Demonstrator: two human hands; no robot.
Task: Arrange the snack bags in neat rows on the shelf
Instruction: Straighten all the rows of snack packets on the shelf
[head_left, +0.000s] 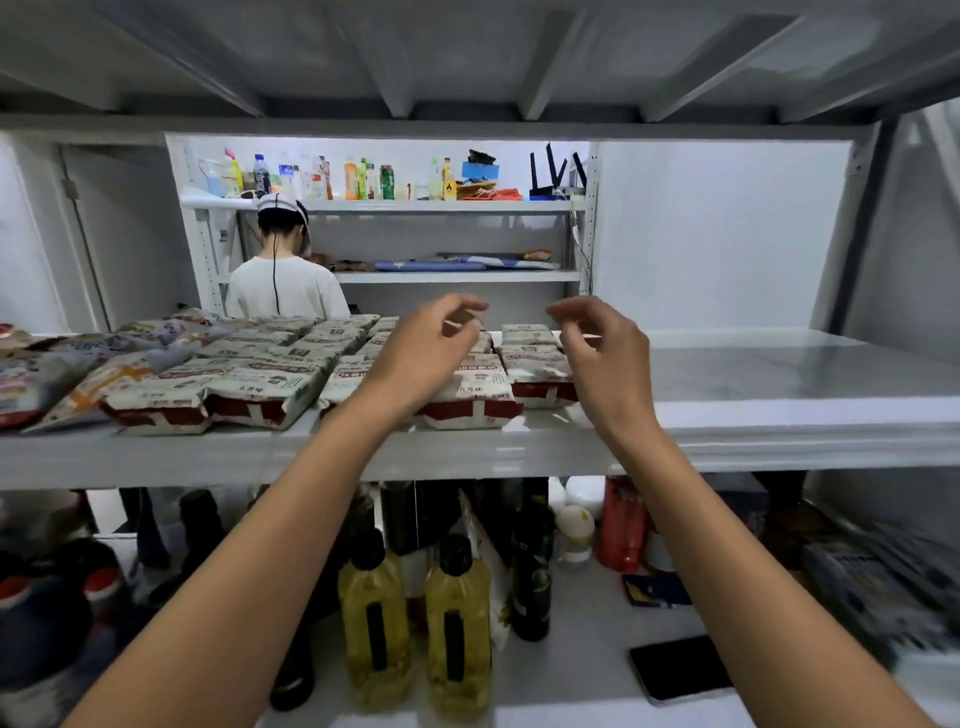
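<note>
Several white-and-red snack bags (260, 384) lie in rows on the white shelf (753, 415), filling its left and middle part. The rightmost row (535, 364) ends at about the shelf's middle. Looser, differently printed bags (62, 374) lie at the far left. My left hand (431, 348) hovers above the bags near the middle, fingers loosely curled and holding nothing. My right hand (602, 353) hovers just right of the last row, fingers also loosely curled, empty.
The shelf's right half is bare metal. Below stand oil bottles (457, 623), dark bottles (530, 571), a red bottle (621, 525) and a black phone (680, 670). A person in white (285, 286) stands behind, facing another rack with drinks (363, 179).
</note>
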